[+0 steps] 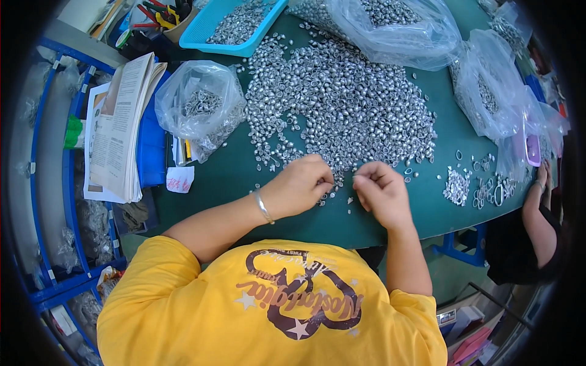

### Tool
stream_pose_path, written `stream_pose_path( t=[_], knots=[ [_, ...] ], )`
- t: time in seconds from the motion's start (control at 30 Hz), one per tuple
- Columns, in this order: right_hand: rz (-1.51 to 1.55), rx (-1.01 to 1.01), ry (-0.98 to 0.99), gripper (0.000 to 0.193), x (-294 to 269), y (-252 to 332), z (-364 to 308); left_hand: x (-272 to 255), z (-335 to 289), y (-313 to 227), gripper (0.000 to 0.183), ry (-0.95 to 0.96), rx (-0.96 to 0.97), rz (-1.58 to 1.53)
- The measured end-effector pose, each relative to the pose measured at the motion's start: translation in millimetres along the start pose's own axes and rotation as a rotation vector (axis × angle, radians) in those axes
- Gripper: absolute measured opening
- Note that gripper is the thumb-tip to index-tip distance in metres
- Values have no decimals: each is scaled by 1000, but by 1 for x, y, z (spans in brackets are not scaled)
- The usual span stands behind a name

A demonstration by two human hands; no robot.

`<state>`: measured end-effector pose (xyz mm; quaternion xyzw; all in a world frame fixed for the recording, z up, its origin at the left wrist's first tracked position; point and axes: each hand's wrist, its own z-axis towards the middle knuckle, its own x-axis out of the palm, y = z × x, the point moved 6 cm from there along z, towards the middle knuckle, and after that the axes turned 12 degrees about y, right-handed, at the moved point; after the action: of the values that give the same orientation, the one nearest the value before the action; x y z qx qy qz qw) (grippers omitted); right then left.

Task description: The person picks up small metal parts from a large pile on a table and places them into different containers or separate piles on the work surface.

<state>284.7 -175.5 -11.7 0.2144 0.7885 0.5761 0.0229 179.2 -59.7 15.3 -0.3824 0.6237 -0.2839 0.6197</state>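
A wide heap of small silvery metal pieces (360,104), rounded and shell-like, spreads over the green table (293,224). At its near edge my left hand (303,186), with a silver bangle on the wrist, has its fingers curled and pressed together. Just to the right, apart from it, my right hand (386,194) is closed in a pinch, thumb against fingertips. What either hand holds, if anything, is too small or hidden to make out. A few loose pieces lie on the table between the two hands.
Clear bags (201,100) of metal parts stand left and at the back, near a light-blue basket (198,38). Papers (125,131) rest on a blue bin at left. Small piles (456,186) of parts lie right, near another person's arm (536,222).
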Motion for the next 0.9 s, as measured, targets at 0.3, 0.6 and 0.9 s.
stream_pose_path(
  t=[0.3,0.6,0.9],
  knots=[
    [-1030,-363,-109,8,29,21,-7,6,1,-2,8,-83,133,179],
    [297,-71,82,3,-2,12,-9,6,-1,26,3,93,-398,-806],
    [-1117,-474,-190,5,26,27,-3,0,8,0,9,-69,93,166]
  ],
)
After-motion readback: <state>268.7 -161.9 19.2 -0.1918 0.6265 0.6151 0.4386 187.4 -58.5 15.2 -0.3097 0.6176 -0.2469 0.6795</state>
